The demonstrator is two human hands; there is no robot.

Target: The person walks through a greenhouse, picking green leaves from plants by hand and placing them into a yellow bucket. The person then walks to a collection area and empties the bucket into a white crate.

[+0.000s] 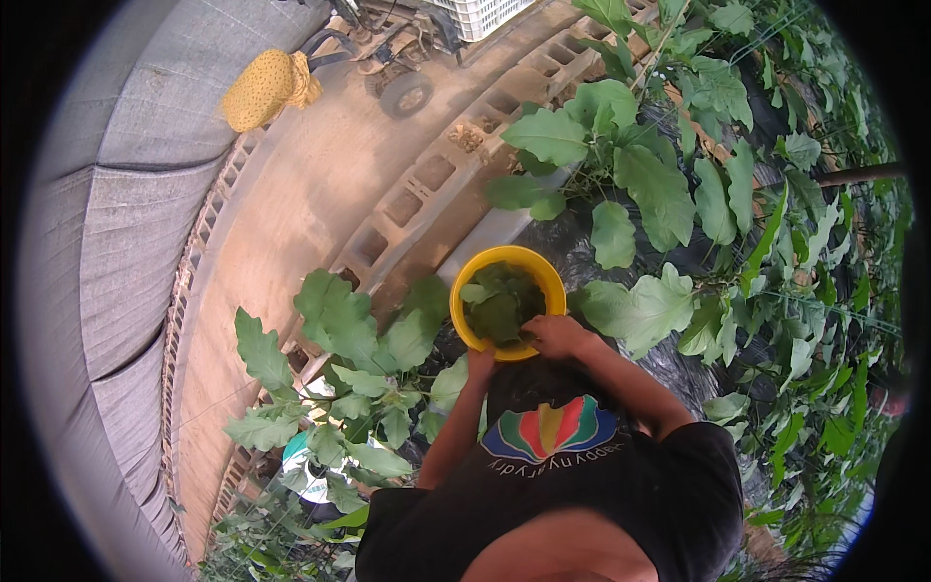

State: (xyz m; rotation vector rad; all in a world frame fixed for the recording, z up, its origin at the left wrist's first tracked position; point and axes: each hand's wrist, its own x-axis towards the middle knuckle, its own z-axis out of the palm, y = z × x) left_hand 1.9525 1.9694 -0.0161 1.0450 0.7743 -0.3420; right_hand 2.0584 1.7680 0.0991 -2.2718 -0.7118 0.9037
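In front of my black shirt is a yellow plastic bucket [554,280], tilted so that its mouth faces me. Loose green leaves [502,305] lie inside it. My left hand [481,361] holds the near left side of the bucket at the rim; most of its fingers are hidden behind the wall. Over the near right rim reaches my right hand [556,335], with bent fingers at the edge of the leaves. Whether those fingers pinch a leaf cannot be made out.
Broad-leaved plants, apparently eggplant [654,189], crowd the right, with more foliage [342,320] at left. Hollow blocks [404,207] edge a concrete path [305,182]. A wheeled cart [407,94] with a yellow cloth-covered part [258,91] and a white crate [484,16] stand beyond.
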